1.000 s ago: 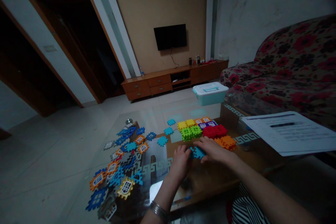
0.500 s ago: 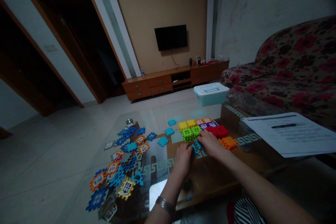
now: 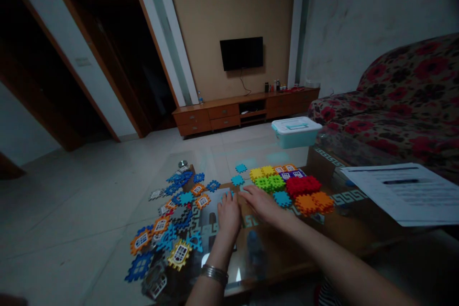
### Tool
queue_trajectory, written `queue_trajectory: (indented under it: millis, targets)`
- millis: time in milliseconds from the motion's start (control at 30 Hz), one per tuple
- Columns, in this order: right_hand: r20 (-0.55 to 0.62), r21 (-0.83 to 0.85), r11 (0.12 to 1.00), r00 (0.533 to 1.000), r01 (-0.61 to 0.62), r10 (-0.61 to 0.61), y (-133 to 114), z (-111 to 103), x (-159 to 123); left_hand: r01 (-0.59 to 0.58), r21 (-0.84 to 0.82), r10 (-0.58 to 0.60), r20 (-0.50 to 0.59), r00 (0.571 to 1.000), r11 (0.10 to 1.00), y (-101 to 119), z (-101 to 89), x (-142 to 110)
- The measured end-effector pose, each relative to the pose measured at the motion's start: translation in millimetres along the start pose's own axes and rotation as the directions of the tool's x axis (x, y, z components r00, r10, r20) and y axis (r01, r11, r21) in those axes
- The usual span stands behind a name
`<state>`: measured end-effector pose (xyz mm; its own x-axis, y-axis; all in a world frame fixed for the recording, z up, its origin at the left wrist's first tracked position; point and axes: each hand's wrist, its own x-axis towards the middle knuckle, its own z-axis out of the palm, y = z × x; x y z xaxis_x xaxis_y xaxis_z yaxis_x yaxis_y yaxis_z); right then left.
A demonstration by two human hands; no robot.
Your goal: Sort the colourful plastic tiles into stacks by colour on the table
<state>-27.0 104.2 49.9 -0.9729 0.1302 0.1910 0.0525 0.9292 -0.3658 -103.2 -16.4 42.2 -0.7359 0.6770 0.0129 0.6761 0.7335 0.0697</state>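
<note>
My left hand (image 3: 229, 214) is over the middle of the glass table, its fingers bent down on a light-blue interlocking tile (image 3: 229, 193) that they mostly cover. Just to the right, my right hand (image 3: 261, 202) reaches leftward with its fingers stretched out, and nothing shows in them. Beyond the hands lie two more light-blue tiles (image 3: 237, 180). Another light-blue tile (image 3: 282, 199) lies flat by my right wrist, beside green tiles (image 3: 269, 183), red tiles (image 3: 303, 185) and orange tiles (image 3: 314, 203). Yellow tiles (image 3: 262, 172) and purple window tiles (image 3: 294, 175) sit behind these.
Loose blue, orange and grey tiles (image 3: 168, 229) are scattered over the table's left side. A lidded teal box (image 3: 297, 133) stands at the far end. Printed paper (image 3: 401, 191) with a pen lies at the right, near a flowered sofa (image 3: 401, 91).
Both hands have moved left, away from the colour groups, my left one onto a loose light-blue tile. Light-blue pieces that were between the hands now lie flat beside the orange tiles. The view has shifted slightly.
</note>
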Motion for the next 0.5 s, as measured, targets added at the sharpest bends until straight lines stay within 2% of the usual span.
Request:
queue_trajectory:
  millis: [100, 233, 367, 500]
  targets:
    - [0.023, -0.031, 0.998, 0.999, -0.047, 0.048, -15, 3, 41, -0.045, 0.022, 0.043, 0.098, 0.994, 0.999, -7, -10.7, -17]
    - [0.006, -0.063, 0.992, 0.994, -0.11, 0.111, -24, -10, 79, -0.068, 0.006, 0.066, 0.17, 0.983, 0.998, -22, -23.8, -37]
    - [-0.023, -0.084, 0.991, 0.994, -0.105, 0.104, -29, -19, 95, -0.077, -0.032, 0.082, 0.23, 0.97, 0.997, -38, -29.5, -50]
    - [-0.024, -0.102, 0.99, 0.995, -0.1, 0.099, -39, -13, 100, -0.077, -0.088, 0.096, 0.239, 0.966, 0.993, -50, -29.1, -56]
